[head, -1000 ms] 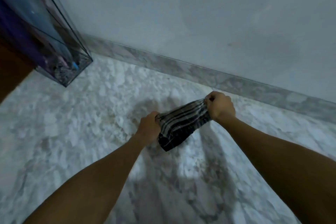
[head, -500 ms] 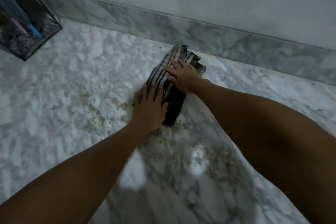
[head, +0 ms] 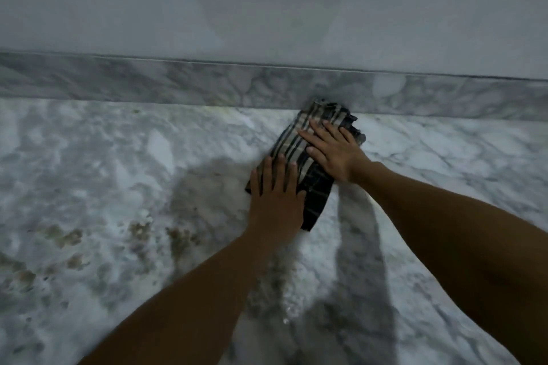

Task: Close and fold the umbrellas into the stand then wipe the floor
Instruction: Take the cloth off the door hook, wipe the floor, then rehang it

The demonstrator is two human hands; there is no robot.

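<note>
Right of centre frame, 2 flat, open palms, left hand (head: 274,197) and right hand (head: 332,151), press a striped cloth (head: 315,195) onto the marble floor (head: 118,187) by the skirting (head: 178,83); soft, limp fabric, likely best pinned under palms.

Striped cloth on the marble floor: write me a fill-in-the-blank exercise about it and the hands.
1. Both hands press the striped cloth flat on the marble ____.
2. The far end of the cloth touches the ____ at the foot of the wall.
3. The right hand lies ____ the wall than the left hand.
4. Brownish stains lie to the ____ of the left hand.

Missing words: floor; skirting; nearer; left
</note>
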